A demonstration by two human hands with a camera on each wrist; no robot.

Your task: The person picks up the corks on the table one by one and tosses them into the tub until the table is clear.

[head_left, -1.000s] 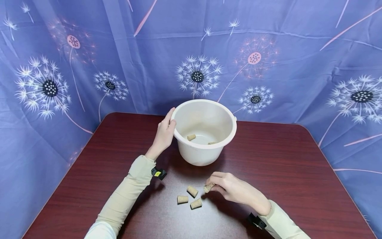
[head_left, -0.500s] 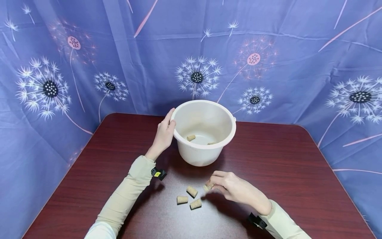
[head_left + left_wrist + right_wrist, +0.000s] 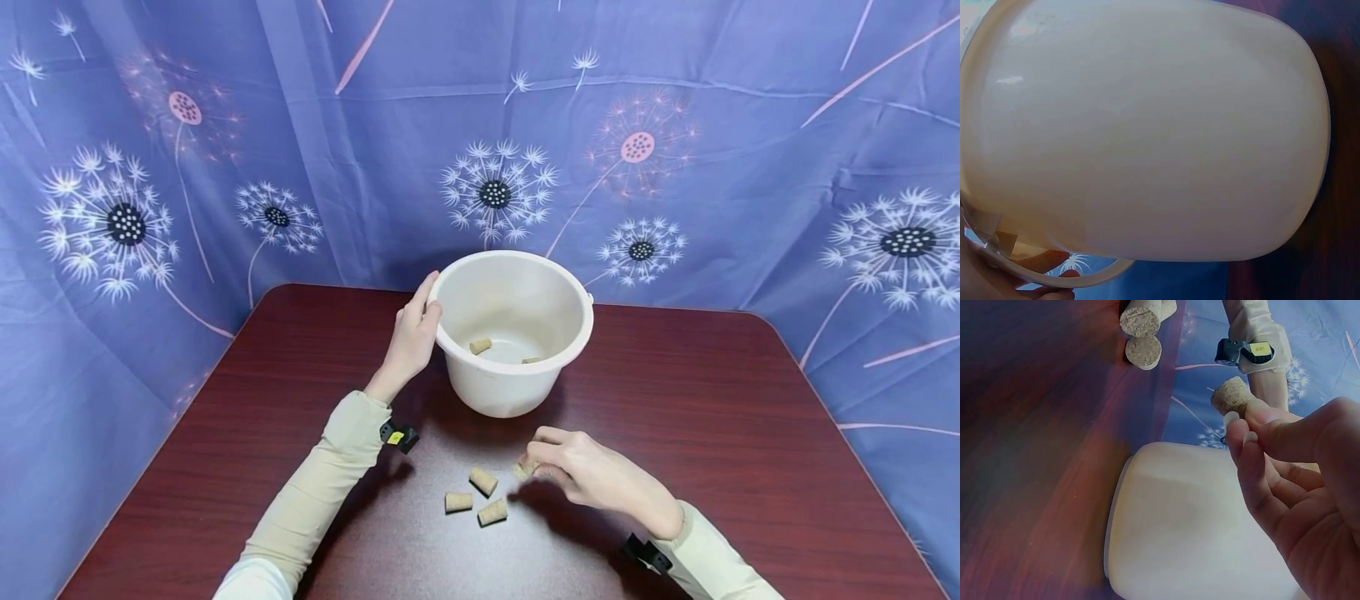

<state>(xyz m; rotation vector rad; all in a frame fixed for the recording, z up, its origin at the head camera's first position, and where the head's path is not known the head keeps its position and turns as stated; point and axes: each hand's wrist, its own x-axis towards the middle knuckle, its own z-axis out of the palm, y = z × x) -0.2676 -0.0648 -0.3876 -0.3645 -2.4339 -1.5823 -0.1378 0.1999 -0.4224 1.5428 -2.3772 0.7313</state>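
A white plastic tub [image 3: 498, 392] stands at the middle of the table, and its side fills most of the left wrist view. My left hand [image 3: 411, 337] grips its rim on the left; in the left wrist view the fingers curl at a loop-shaped handle [image 3: 1107, 273]. Between thumb and fingertips, my right hand [image 3: 592, 471] pinches a cork [image 3: 1233, 395] just above the table, in front of the tub. Beside it three corks lie loose: one at the back [image 3: 483, 481], one left [image 3: 458, 502], one nearer me [image 3: 492, 512]. Inside the tub are two corks, one plainly visible [image 3: 481, 345], another partly hidden [image 3: 532, 360] by the rim.
The dark red-brown table [image 3: 712, 400] has rounded far corners. Behind it and along both sides hangs a blue dandelion-print cloth [image 3: 390, 167]. A small black device sits on each wrist, the left one [image 3: 400, 435] with a yellow label.
The right hand has shifted very slightly to the right with the cork, which shows a little less between the fingers. The left hand, tub and loose corks stay as they were.
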